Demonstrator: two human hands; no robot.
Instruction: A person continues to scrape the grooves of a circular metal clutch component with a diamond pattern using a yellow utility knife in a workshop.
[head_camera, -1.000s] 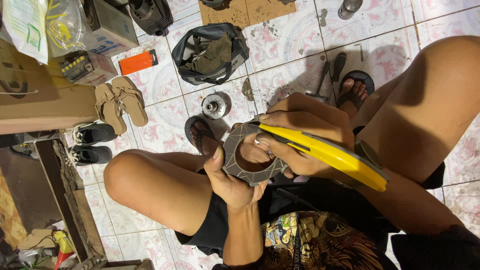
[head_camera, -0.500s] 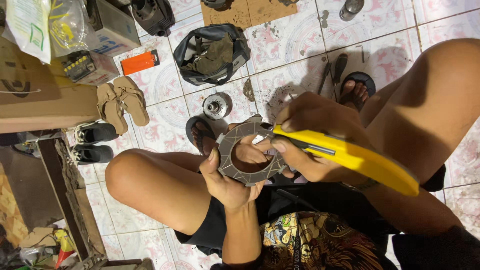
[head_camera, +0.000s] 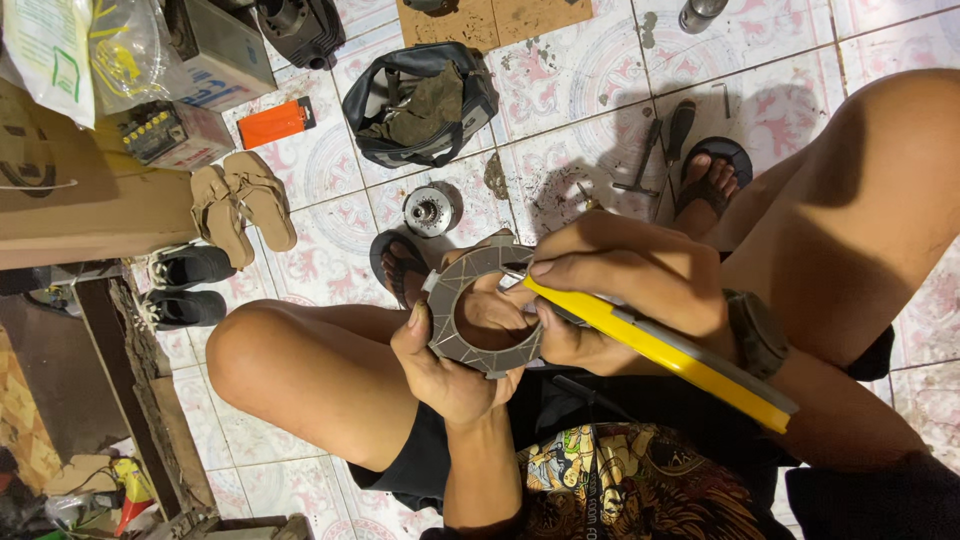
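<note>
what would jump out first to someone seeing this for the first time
At centre, the left hand holds up a grey notched ring plate, while the right hand presses a yellow-handled cutter to its rim. Behind, on the patterned tile floor, lies an open black bag.

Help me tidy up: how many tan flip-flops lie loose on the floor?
2: the tan flip-flops lie side by side left of the metal hub, above the black shoes. Others may be hidden.
</note>
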